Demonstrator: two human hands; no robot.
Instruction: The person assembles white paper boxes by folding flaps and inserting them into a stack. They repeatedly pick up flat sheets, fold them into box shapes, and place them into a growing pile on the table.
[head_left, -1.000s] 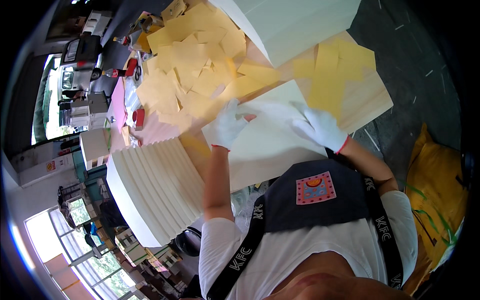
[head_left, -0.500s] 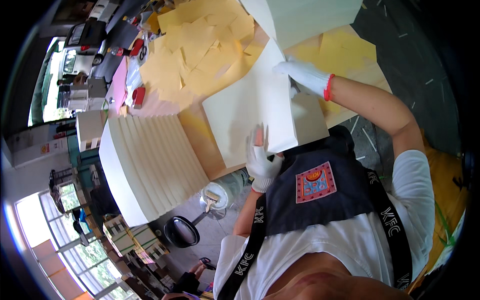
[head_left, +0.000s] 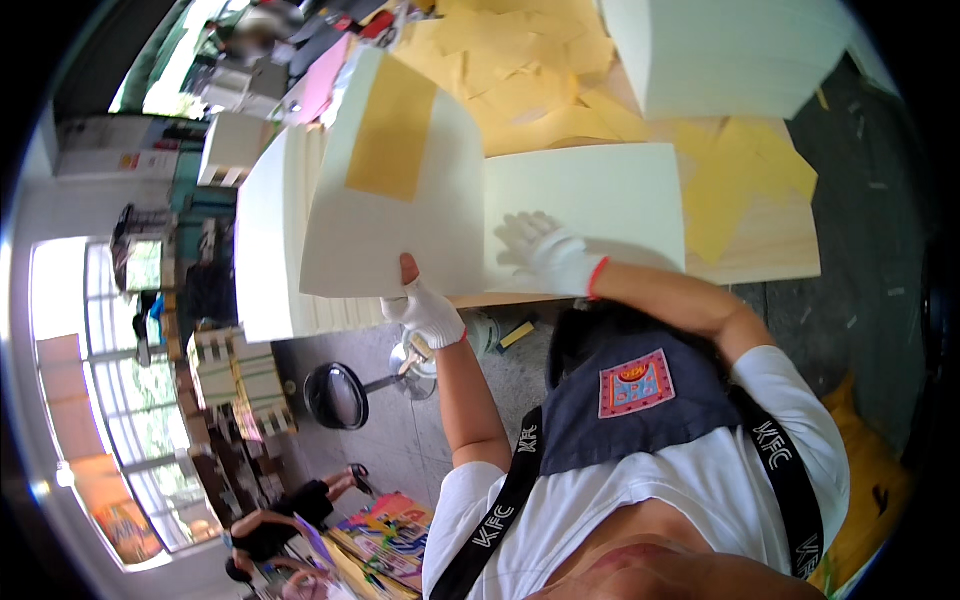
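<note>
Head view, looking down at your gloved hands over a wooden worktable [head_left: 770, 250]. The large cream sheet [head_left: 400, 180] is now lifted in your left hand [head_left: 428, 312], tilted up and swung toward your left, where half a second ago it lay flat on the table in front of you. Your left hand pinches the sheet's lower edge, thumb up over the near face and fingers behind it. A yellow paper rectangle [head_left: 392, 130] is stuck on the face of the raised sheet.

Your right hand [head_left: 553, 258] has moved off the far edge of the sheet and now lies flat, fingers spread, pressing on a second cream sheet [head_left: 600, 200] that rests on the table just right of the lifted one. So the top sheet has come away, and the next one is held down beneath your palm.

Just left of the raised sheet, and partly behind it, stands a thick stack of cream sheets [head_left: 270, 250] with its edges showing; the lifted sheet hangs over it without clearly touching. Scattered yellow paper pieces [head_left: 520, 80] cover the table beyond your hands, and another tall cream stack [head_left: 720, 50] sits at the far right corner.

Below the table, on the grey floor, a black round stool [head_left: 335, 395] stands near your left elbow. Farther left, another person [head_left: 280, 515] crouches by colourful printed sheets.
</note>
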